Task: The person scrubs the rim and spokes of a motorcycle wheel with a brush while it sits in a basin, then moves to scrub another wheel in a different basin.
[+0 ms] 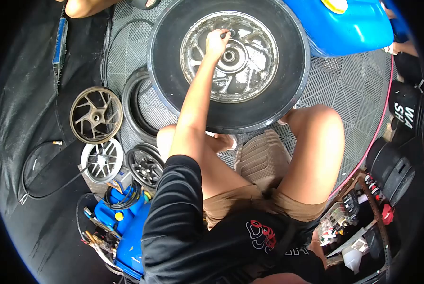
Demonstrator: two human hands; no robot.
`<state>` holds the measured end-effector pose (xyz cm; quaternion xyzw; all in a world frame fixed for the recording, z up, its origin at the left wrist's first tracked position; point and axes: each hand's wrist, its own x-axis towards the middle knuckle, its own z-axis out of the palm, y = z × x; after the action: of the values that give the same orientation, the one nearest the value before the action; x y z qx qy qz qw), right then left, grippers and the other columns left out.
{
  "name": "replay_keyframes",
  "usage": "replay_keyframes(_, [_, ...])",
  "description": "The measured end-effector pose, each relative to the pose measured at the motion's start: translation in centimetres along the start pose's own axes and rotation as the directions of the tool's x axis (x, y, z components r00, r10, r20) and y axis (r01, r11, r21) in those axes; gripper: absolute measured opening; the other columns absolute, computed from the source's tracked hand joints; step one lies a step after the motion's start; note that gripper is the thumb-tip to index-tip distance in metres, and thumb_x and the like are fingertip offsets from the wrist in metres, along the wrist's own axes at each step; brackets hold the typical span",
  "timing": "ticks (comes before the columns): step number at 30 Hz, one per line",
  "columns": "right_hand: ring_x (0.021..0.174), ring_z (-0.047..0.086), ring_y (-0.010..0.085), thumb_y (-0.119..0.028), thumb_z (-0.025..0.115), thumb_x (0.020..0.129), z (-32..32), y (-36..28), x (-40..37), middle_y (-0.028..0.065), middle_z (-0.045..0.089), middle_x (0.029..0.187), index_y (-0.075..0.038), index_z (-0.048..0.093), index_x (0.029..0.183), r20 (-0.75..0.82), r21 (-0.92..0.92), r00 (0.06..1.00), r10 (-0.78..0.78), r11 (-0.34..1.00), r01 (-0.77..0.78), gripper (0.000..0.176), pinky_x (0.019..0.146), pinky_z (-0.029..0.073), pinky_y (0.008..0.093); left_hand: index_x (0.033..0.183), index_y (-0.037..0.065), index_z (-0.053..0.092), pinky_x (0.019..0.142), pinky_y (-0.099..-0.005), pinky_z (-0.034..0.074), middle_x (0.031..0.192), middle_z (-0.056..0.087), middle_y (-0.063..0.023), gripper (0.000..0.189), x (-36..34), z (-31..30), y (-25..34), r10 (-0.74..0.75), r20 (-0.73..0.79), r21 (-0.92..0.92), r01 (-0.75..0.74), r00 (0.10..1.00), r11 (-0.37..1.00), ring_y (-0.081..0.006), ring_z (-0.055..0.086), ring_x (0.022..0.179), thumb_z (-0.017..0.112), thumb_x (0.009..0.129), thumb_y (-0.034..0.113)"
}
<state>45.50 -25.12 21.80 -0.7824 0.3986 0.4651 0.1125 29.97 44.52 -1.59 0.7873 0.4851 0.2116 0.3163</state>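
The person sat on the floor with a big wheel point(228, 64) lying flat in front of their knees. The left hand point(216, 43) was stretched out over it and rested on the silver alloy rim point(252, 71), just up and left of the hub point(229, 57). Its fingers were curled tight round a small dark tool point(224, 34), whose tip poked out above the knuckles and met the rim. The black tyre point(167, 71) ringed the hand on every side.

The right hand point(317, 245) was well back from the wheel, low by the person's hip beside a tray of tools point(363, 227). From where I stood I could not tell whether it was open or closed, nor whether it held anything.

Left of the wheel lay a loose tyre point(135, 106), partly tucked under it. Further left were a bronze rim point(96, 115), a white rim point(102, 160) and a black rim point(145, 164). A blue plastic container point(349, 26) sat against the wheel's far right edge, and the grey grid mat point(354, 85) showed on the wheel's right.
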Motion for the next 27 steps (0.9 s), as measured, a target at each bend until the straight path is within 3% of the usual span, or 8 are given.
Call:
replay_keyframes(13, [0.084, 0.047, 0.0125, -0.024, 0.048, 0.084, -1.3, 1.0, 0.2, 0.0044, 0.053, 0.091, -0.001, 0.050, 0.099, 0.007, 0.087, 0.993, -0.120, 0.989, 0.119, 0.027, 0.073, 0.035, 0.0245, 0.088, 0.008, 0.065, 0.081, -0.0360, 0.043, 0.093, 0.060, -0.0162, 0.020, 1.7, 5.1, -1.9, -0.223, 0.072, 0.086, 0.216, 0.972, 0.973, -0.0309, 0.056, 0.088, 0.059, 0.075, 0.022])
replay_keyframes(18, [0.076, 0.048, 0.0101, -0.021, 0.050, 0.083, 2.4, -4.0, 0.0, 0.0030, 0.054, 0.083, -0.002, 0.052, 0.092, 0.044, 0.127, 0.927, -0.373, 0.922, 0.366, 0.021, 0.067, 0.036, 0.0220, 0.088, 0.009, 0.065, 0.082, -0.0357, 0.043, 0.091, 0.061, -0.0163, 0.020, 1.7, 4.5, -1.6, -0.216, 0.091, 0.125, 0.204, 0.972, 0.971, -0.0300, 0.056, 0.089, 0.058, 0.076, 0.023])
replay_keyframes(20, [0.073, 0.048, 0.0092, -0.019, 0.050, 0.083, 5.3, -8.0, -2.0, 0.0025, 0.055, 0.080, -0.002, 0.053, 0.089, 0.062, 0.173, 0.793, -0.606, 0.789, 0.589, 0.019, 0.064, 0.037, 0.0210, 0.090, 0.009, 0.064, 0.079, -0.0351, 0.044, 0.093, 0.061, -0.0140, 0.023, 1.9, 3.6, -0.8, -0.217, 0.095, 0.131, 0.204, 0.971, 0.970, -0.0292, 0.057, 0.088, 0.058, 0.076, 0.025])
replay_keyframes(23, [0.060, 0.042, 0.0060, -0.017, 0.050, 0.082, 8.9, -14.8, -10.5, -0.0009, 0.047, 0.065, -0.004, 0.049, 0.075, -0.025, 0.223, 0.459, -0.888, 0.443, 0.868, 0.015, 0.054, 0.031, 0.0182, 0.090, 0.008, 0.065, 0.080, -0.0353, 0.044, 0.094, 0.060, -0.0140, 0.022, 1.8, 3.7, -1.3, -0.077, 0.010, 0.186, 0.074, 0.997, 0.980, -0.0296, 0.057, 0.087, 0.058, 0.076, 0.025])
replay_keyframes(24, [0.057, 0.043, 0.0092, -0.012, 0.049, 0.080, 10.0, -16.5, -14.3, 0.0003, 0.045, 0.061, -0.004, 0.049, 0.071, -0.002, 0.199, 0.254, -0.967, 0.249, 0.948, 0.012, 0.053, 0.033, 0.0204, 0.090, 0.008, 0.064, 0.081, -0.0356, 0.043, 0.094, 0.060, -0.0145, 0.022, 1.5, 3.7, -1.4, -0.033, 0.033, 0.177, 0.027, 0.999, 0.984, -0.0298, 0.057, 0.089, 0.058, 0.076, 0.024])
replay_keyframes(25, [0.054, 0.039, 0.0110, -0.007, 0.050, 0.071, 10.1, -17.2, -16.2, 0.0017, 0.042, 0.057, -0.004, 0.049, 0.069, 0.173, -0.051, 0.061, -0.983, 0.054, 0.997, 0.004, 0.052, 0.034, 0.0250, 0.090, 0.008, 0.064, 0.081, -0.0356, 0.043, 0.094, 0.060, -0.0145, 0.022, 1.5, 3.5, -1.2, -0.030, 0.032, 0.178, 0.024, 0.999, 0.984, -0.0298, 0.057, 0.089, 0.058, 0.076, 0.024])
replay_keyframes(26, [0.057, 0.047, 0.0177, -0.008, 0.055, 0.060, 11.4, -19.3, -19.5, 0.0058, 0.049, 0.060, -0.004, 0.053, 0.068, 0.465, -0.010, -0.229, -0.855, -0.264, 0.964, 0.009, 0.054, 0.038, 0.0281, 0.090, 0.008, 0.064, 0.082, -0.0357, 0.043, 0.095, 0.060, -0.0148, 0.022, 1.6, 3.4, -1.0, -0.108, 0.107, 0.180, 0.087, 0.988, 0.980, -0.0298, 0.056, 0.090, 0.059, 0.076, 0.024])
replay_keyframes(27, [0.062, 0.052, 0.0228, -0.009, 0.054, 0.053, 12.3, -20.6, -21.7, 0.0074, 0.054, 0.065, -0.006, 0.056, 0.067, 0.733, 0.032, -0.324, -0.598, -0.446, 0.894, 0.015, 0.057, 0.043, 0.0312, 0.090, 0.008, 0.064, 0.082, -0.0358, 0.042, 0.096, 0.059, -0.0151, 0.022, 1.8, 3.3, -0.8, -0.183, 0.179, 0.186, 0.150, 0.967, 0.971, -0.0298, 0.055, 0.091, 0.059, 0.076, 0.024])
